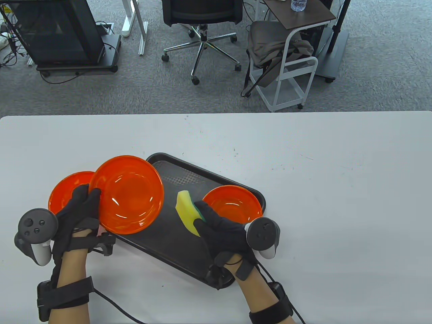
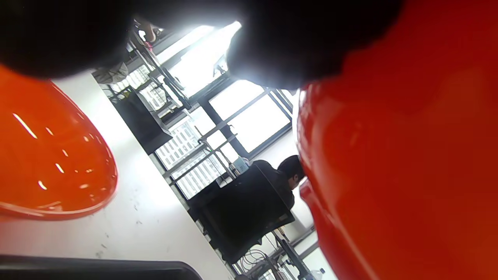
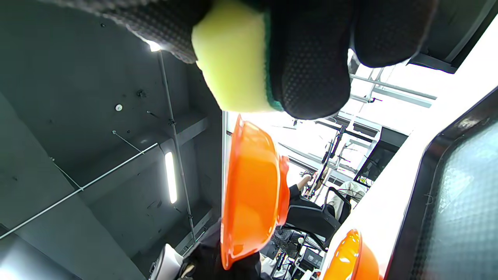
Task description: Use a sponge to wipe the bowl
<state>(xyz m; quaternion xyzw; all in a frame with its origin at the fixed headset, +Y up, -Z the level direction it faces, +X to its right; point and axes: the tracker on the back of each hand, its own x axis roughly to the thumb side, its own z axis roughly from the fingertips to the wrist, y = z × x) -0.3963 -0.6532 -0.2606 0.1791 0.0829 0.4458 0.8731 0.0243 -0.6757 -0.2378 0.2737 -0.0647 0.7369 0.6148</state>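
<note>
My left hand (image 1: 79, 216) grips the near-left rim of an orange bowl (image 1: 128, 195) and holds it up, tilted, over the left end of the black tray (image 1: 175, 175). The bowl fills the right of the left wrist view (image 2: 389, 163) and shows edge-on in the right wrist view (image 3: 251, 190). My right hand (image 1: 216, 226) holds a yellow sponge with a green backing (image 1: 187, 211) above the tray, just right of the held bowl and apart from it. The sponge also shows in the right wrist view (image 3: 233, 66), pinched between gloved fingers (image 3: 311, 66).
A second orange bowl (image 1: 67, 192) sits on the white table (image 1: 303, 162) left of the tray, also in the left wrist view (image 2: 50, 163). A third orange bowl (image 1: 233, 204) sits at the tray's right end, beside my right hand.
</note>
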